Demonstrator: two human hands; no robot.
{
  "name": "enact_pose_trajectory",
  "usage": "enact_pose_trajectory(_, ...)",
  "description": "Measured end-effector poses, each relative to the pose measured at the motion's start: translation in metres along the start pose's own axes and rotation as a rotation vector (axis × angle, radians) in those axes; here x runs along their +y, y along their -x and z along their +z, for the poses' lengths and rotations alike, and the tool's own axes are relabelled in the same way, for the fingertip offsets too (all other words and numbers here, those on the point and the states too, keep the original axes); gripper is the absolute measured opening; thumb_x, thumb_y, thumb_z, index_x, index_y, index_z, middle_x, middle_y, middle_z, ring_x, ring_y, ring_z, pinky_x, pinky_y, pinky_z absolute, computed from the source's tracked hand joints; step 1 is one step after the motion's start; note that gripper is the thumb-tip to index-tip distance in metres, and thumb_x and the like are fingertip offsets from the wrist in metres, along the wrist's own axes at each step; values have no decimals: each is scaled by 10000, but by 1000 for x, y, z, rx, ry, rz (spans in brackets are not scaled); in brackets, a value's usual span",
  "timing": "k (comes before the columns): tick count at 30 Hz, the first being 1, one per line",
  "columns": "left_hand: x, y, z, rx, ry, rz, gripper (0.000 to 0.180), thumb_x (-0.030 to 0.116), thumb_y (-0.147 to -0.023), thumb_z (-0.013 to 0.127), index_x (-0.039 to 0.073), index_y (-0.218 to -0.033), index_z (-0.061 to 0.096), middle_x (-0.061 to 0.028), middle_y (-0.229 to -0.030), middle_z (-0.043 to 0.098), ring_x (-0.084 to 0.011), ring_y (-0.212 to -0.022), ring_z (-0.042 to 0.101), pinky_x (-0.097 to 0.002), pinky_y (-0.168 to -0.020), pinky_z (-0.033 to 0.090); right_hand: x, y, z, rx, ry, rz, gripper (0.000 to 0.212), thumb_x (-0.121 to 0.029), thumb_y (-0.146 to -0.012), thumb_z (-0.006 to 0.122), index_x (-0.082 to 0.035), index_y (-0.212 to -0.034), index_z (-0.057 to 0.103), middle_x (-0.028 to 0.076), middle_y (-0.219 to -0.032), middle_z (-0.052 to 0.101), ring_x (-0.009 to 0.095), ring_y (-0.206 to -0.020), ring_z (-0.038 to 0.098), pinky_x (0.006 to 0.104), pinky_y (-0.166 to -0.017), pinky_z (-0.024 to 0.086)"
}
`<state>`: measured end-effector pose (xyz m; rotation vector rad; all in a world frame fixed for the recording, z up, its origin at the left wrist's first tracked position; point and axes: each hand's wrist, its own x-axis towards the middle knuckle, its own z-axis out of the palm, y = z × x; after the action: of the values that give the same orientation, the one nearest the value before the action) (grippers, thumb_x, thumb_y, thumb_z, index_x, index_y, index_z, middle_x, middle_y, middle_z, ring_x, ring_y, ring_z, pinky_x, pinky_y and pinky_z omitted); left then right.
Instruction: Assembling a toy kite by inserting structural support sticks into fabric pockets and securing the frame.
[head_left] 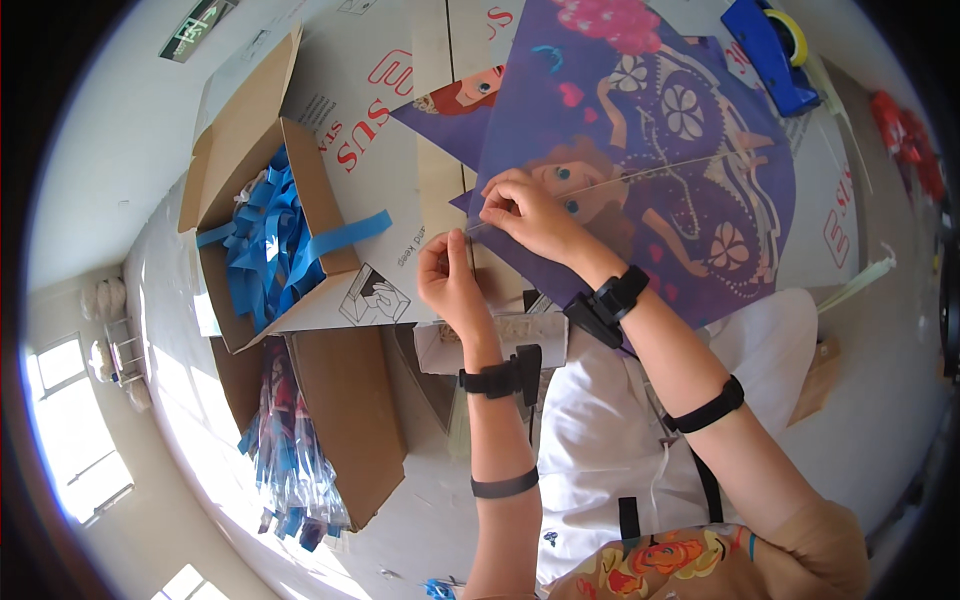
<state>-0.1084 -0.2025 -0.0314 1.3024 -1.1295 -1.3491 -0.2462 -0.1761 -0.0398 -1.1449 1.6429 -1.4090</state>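
Note:
A purple kite printed with a cartoon princess lies spread across the table, its pointed end toward my hands. Along its middle runs a thin pale line that reaches the point. My right hand is over that pointed end, thumb and fingers pinched together. Just left of the point, my left hand has its thumb and forefinger closed close to the tip. What either hand pinches is too small to make out. Another purple printed piece shows partly from under the kite.
An open cardboard box at left holds blue ribbons. Below it, another carton has packaged strips hanging out. A blue tape dispenser with yellow tape stands far right. A small white box sits at the table's near edge.

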Motion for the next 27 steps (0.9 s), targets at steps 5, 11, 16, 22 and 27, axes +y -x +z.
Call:
enact_pose_trajectory(5,-9,6,3,114,-292,247,127,116,-862,714,17,-827,642,0,-822,579,-77,-662,508,-225,-573,411,-1,2,8,14,138,-104,139,-82,-864,666,30,-843,588,89,-1016,571,204,-795,608,311,-733,488)
enact_pose_trajectory(11,-12,6,11,214,-435,349,100,79,-834,719,23,-808,641,-29,-838,579,-121,-666,522,-257,-567,422,-3,5,17,83,278,-121,138,-41,-826,676,43,-850,569,110,-979,581,259,-767,632,360,-696,509)
enact_pose_trajectory(16,-14,4,11,236,-499,398,121,99,-826,730,7,-800,655,-33,-815,585,-119,-661,544,-257,-586,454,-8,5,20,118,346,-137,141,-31,-805,681,34,-848,564,109,-966,584,283,-765,624,364,-690,507)
enact_pose_trajectory(22,-13,4,14,260,-509,421,105,80,-827,722,7,-793,654,-41,-806,580,-131,-660,543,-259,-583,454,-12,5,19,80,393,-138,121,-42,-813,654,25,-833,555,128,-994,556,342,-878,587,412,-735,494)
enact_pose_trajectory(27,-14,3,15,251,-512,428,97,78,-831,717,11,-791,659,-40,-819,582,-134,-671,544,-266,-589,450,-14,4,19,86,399,-120,117,-31,-809,658,30,-842,564,130,-980,554,339,-879,587,412,-741,493)
